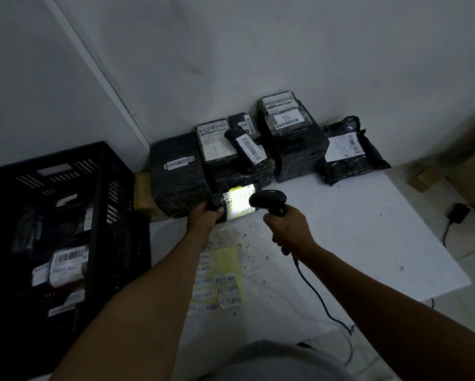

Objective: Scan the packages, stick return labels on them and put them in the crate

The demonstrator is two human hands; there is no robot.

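Head view: the left hand (204,215) grips a small black package (232,204), held just in front of the package stack (230,158). The right hand (287,226) grips a handheld scanner (269,202), lighting the package's label. Return labels (219,287) lie nearer than the stack. The crate (66,215), left of the stack, holds packages.

"RETURN" handwritten on labels (217,290); "B" on package sticker (286,118)
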